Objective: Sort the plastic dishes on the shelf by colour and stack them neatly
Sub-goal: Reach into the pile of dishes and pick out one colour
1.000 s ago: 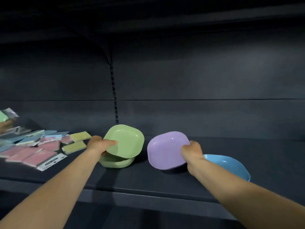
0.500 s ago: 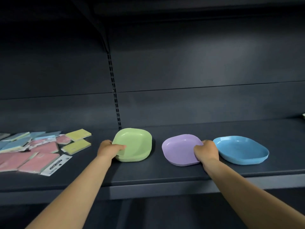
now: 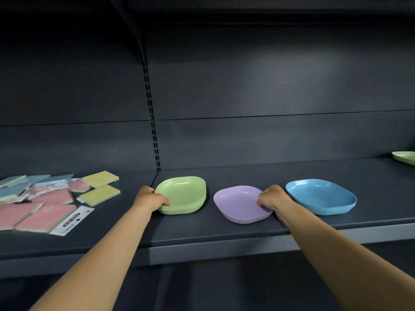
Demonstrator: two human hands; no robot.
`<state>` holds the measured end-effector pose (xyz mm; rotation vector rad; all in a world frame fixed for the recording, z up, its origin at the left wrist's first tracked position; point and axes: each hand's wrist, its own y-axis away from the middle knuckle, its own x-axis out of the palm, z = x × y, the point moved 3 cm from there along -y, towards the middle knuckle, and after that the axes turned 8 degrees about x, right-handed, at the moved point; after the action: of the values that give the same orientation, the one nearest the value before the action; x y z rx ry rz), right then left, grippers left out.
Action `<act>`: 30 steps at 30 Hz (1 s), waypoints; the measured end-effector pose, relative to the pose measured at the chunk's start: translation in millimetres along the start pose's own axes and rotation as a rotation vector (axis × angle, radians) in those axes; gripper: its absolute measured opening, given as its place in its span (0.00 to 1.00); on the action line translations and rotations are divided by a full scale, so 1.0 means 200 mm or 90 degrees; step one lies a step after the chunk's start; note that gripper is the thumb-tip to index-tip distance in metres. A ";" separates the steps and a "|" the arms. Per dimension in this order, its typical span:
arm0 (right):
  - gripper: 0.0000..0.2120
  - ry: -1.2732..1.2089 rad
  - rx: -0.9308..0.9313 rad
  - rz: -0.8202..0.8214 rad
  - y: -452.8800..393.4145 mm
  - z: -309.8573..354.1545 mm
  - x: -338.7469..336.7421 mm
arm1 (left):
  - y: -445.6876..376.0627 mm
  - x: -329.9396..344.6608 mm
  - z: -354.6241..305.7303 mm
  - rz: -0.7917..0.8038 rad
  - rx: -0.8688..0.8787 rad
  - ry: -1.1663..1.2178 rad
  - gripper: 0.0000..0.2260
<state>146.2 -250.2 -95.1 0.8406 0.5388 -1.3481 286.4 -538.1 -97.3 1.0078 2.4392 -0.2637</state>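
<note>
Three groups of plastic dishes stand in a row on the dark shelf [image 3: 202,234]. A stack of green dishes [image 3: 184,194] is on the left; my left hand [image 3: 150,197] grips its left rim, fingers curled over the edge. In the middle lies a purple dish [image 3: 240,204], and my right hand [image 3: 272,196] pinches its right rim. To the right sits a stack of blue dishes [image 3: 321,196], untouched. Another green dish [image 3: 405,157] shows at the far right edge of the shelf.
Several packets of pink, yellow and blue notepads [image 3: 45,205] lie scattered on the left part of the shelf. A slotted upright [image 3: 152,129] runs up the dark back wall. The shelf's front lip [image 3: 224,248] runs below the dishes.
Both dishes were held tilted up a second ago; now the green one lies flat on its stack and the purple one flat on the shelf. Both hands still hold the rims.
</note>
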 end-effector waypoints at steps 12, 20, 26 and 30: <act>0.06 0.068 -0.044 0.027 0.01 0.01 -0.04 | 0.00 0.01 -0.03 0.043 -0.019 -0.063 0.32; 0.22 0.144 -0.291 -0.020 0.07 0.01 -0.33 | 0.07 -0.03 -0.42 0.009 0.239 -0.324 0.30; 0.29 0.357 -0.420 -0.089 0.01 -0.18 -0.77 | 0.21 0.32 -0.83 0.082 0.382 -0.423 0.23; 0.32 0.423 -0.400 -0.113 -0.16 -0.45 -1.12 | 0.36 0.72 -1.11 0.109 0.442 -0.454 0.24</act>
<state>88.7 -41.1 14.4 0.7035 1.4952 -0.9328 169.1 -321.1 21.5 1.1204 1.6078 -1.2324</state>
